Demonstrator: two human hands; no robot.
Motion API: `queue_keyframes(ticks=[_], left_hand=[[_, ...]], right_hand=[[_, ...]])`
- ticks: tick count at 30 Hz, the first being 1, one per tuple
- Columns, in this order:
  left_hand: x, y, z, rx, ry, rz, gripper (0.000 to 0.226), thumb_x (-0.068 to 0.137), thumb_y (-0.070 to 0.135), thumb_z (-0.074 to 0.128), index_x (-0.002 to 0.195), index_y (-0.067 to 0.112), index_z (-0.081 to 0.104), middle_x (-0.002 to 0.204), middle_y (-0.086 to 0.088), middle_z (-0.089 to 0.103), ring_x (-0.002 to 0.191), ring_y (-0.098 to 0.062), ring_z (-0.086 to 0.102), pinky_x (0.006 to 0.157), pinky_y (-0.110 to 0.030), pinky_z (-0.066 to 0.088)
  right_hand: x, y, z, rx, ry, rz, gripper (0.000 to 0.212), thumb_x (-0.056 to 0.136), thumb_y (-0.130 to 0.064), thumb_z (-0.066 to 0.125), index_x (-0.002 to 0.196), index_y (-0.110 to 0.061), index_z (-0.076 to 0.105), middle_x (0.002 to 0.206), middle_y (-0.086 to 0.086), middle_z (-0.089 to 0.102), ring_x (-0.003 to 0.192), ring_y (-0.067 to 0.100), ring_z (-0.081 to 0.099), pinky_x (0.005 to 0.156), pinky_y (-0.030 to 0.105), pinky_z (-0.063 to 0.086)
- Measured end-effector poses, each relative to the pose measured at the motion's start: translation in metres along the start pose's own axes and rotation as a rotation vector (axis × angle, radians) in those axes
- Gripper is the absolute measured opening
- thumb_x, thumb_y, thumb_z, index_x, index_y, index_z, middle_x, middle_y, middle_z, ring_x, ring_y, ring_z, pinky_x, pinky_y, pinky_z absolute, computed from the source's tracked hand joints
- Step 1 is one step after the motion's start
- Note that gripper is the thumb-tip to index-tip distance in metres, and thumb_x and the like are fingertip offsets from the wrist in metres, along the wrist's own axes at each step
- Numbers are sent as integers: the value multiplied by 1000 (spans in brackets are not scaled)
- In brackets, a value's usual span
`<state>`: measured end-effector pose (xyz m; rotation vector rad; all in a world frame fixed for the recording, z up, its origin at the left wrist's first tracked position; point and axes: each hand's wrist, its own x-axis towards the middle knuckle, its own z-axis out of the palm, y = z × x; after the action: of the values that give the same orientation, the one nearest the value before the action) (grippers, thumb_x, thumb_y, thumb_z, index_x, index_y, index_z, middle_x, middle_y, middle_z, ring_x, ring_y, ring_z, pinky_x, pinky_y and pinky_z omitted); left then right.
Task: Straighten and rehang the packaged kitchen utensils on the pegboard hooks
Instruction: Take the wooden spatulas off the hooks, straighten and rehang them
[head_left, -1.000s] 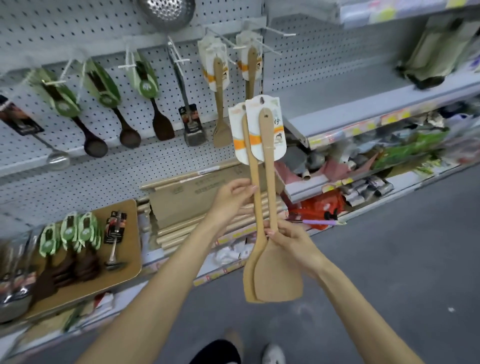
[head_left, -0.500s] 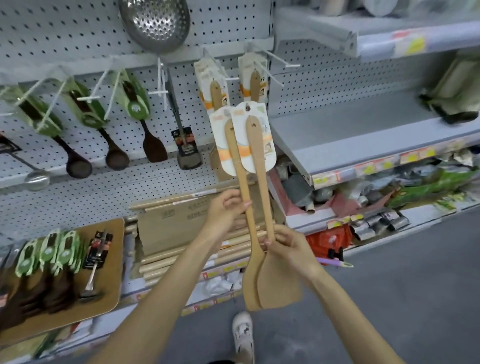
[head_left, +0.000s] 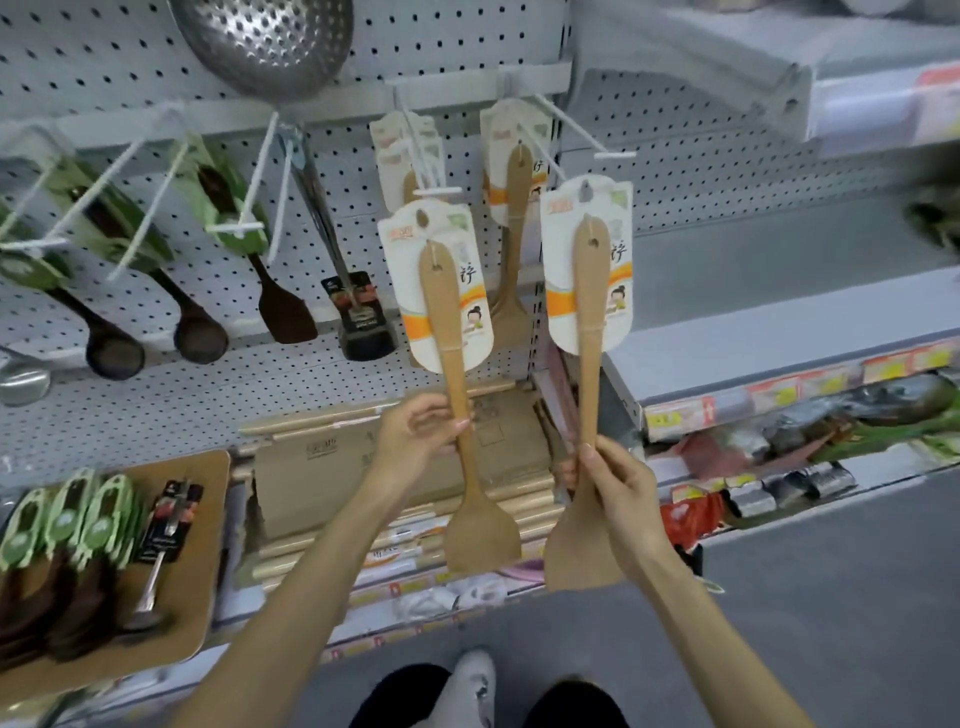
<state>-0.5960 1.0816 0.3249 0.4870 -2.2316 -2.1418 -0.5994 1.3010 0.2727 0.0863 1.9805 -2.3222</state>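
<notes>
Head view: left hand (head_left: 415, 431) pinching one carded wooden spatula (head_left: 457, 395), right hand (head_left: 618, 493) gripping another (head_left: 589, 364); both unhung, below hooks (head_left: 582, 124) already bearing matching packs (head_left: 511, 156).

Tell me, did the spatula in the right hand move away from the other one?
Yes. The right hand's spatula moved right, off the left hand's spatula, toward the grey shelf.

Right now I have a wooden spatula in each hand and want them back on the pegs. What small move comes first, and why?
Probably raise the left hand so the hang hole of its left spatula meets the tip of the left peg. That card's top sits just under the peg tip, nearer than the right spatula in the right hand is to the right peg.
</notes>
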Motion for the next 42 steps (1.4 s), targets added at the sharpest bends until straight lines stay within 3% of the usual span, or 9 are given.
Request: queue_keyframes(ticks=[9,13,17,20,27,35,42], left_hand=[[13,0,28,-16,155,17,17,82,0,67,98,1,66,97,-13,66,95,-26,64,74,-25,58],[16,-6,37,-68,225,-10,21,80,-1,68,101,-2,66,97,-16,66,96,-30,63,83,-38,57],[9,-12,41,-112,245,8,16,80,-6,67,90,7,68,86,-9,69,87,-27,65,75,-31,58],[7,-16,42,-103,268,15,15,79,-7,67,90,3,68,89,-17,70,86,-26,65,74,-29,58],[4,-23,40,-41,287,22,16,79,-8,67,94,-3,67,95,-24,68,84,-26,63,79,-38,55],[5,-25,32,-91,311,5,15,80,-6,67,91,5,68,91,-19,69,82,-22,65,72,-27,58],[7,-25,31,-88,298,1,16,80,-6,67,88,7,69,87,-14,69,78,-16,65,71,-25,58]], right_hand=[[36,-6,-35,-37,-112,72,18,93,-5,54,104,-6,70,72,6,64,65,9,58,66,19,50],[47,-6,-41,-37,-150,110,19,93,-5,55,104,-5,70,75,9,64,67,8,60,65,16,51],[53,1,-41,21,-183,172,17,91,-6,57,99,-9,73,77,12,68,75,19,63,71,28,55],[55,5,-43,23,-191,203,17,91,-6,59,99,-8,74,80,13,70,78,23,64,79,40,54],[52,8,-46,26,-193,185,17,90,-3,58,100,-6,72,76,9,70,72,14,65,68,22,55],[57,10,-47,33,-189,195,21,89,-7,60,107,-2,70,79,12,68,77,23,61,81,42,51],[61,9,-47,62,-161,215,20,88,-8,61,105,-2,71,77,10,66,76,22,60,79,40,50]])
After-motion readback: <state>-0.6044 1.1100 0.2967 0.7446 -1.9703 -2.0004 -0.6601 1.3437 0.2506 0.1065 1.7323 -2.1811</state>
